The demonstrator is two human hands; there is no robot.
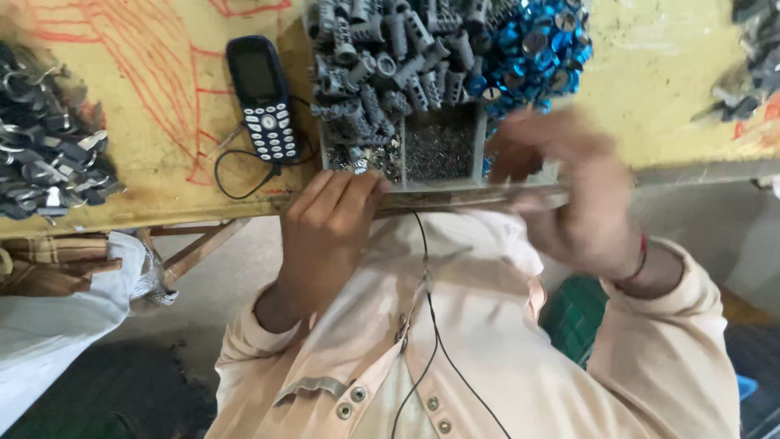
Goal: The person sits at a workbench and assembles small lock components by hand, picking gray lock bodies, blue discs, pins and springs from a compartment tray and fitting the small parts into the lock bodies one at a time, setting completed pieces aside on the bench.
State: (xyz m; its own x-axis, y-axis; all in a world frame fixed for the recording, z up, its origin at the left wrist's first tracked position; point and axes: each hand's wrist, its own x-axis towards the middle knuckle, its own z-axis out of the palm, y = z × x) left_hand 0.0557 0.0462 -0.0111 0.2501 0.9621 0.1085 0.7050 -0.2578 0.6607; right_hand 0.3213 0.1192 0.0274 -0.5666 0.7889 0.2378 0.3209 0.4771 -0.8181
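Note:
My left hand [329, 232] rests on the near rim of a partitioned tray [479, 146], fingers curled by a compartment of small shiny metal bits [366, 160]; whether it pinches one is unclear. My right hand [569, 187] is blurred in motion over the tray's right side, fingers bent, contents hidden. The tray holds grey ribbed plastic pieces [390, 57], blue metallic caps [532, 49] and tiny dark screws [439, 150].
A dark keypad phone [262, 97] with a black cable lies on the yellow board [154, 106] left of the tray. Heaps of grey metal clips [45, 150] sit far left, another grey heap [751, 73] far right. Another person's white sleeve [57, 317] shows lower left.

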